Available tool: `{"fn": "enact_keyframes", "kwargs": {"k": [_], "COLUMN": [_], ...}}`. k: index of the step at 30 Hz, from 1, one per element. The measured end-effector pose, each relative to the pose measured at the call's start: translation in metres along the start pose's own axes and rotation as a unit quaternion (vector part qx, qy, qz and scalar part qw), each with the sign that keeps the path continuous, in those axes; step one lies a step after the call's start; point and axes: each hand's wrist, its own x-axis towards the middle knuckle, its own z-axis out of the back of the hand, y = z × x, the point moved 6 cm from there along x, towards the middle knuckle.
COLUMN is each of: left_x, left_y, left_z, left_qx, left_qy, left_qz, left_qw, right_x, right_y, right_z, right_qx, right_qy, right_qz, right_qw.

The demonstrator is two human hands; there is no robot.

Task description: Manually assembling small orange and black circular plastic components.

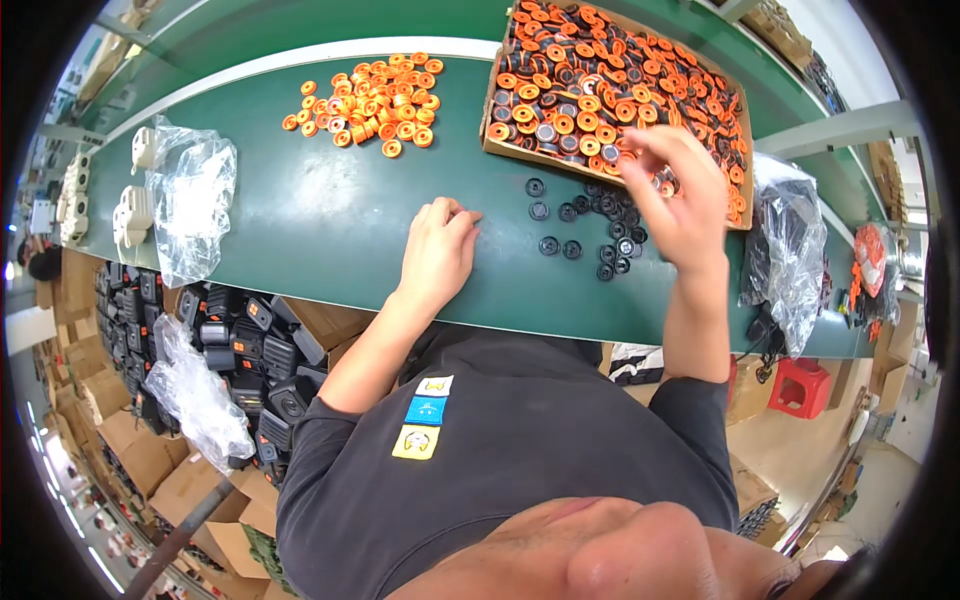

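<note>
My left hand (438,252) rests on the green tabletop (330,220), its fingers curled in and pressed together. Whatever they may hold is hidden. My right hand (685,195) is raised over the near side of a cardboard box (560,162) full of orange and black round caps (620,75). Its thumb and fingers are apart, and I see nothing gripped between them. Between my two hands lies a loose group of small black discs (571,250), closest to the right hand. Farther back on the left is a pile of orange rings (390,100).
Clear plastic bags lie at the left (192,200) and right (790,240) of the tabletop. White moulded parts (133,215) stand at the far left. Below the left edge are many black devices (250,345). A red stool (800,388) stands at lower right.
</note>
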Motion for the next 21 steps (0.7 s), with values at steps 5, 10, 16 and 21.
{"fn": "enact_keyframes", "kwargs": {"k": [5,10,16,21], "left_x": [-0.004,0.010,0.008,0.006], "left_y": [-0.003,-0.028,-0.032,-0.039], "left_z": [0.007,-0.009,-0.010,-0.007], "left_qx": [0.008,-0.033,-0.045,-0.046], "left_qy": [0.010,0.054,0.056,0.061], "left_qz": [-0.009,-0.038,-0.032,-0.039], "left_qw": [1.000,0.997,0.997,0.996], "right_x": [-0.030,-0.043,-0.048,-0.055], "right_y": [0.123,0.151,0.149,0.145], "right_z": [0.052,0.075,0.078,0.080], "right_qx": [0.025,-0.039,-0.050,-0.055], "right_qy": [0.056,0.052,0.039,0.031], "right_qz": [0.281,0.319,0.317,0.302], "right_qw": [0.958,0.945,0.946,0.951]}}
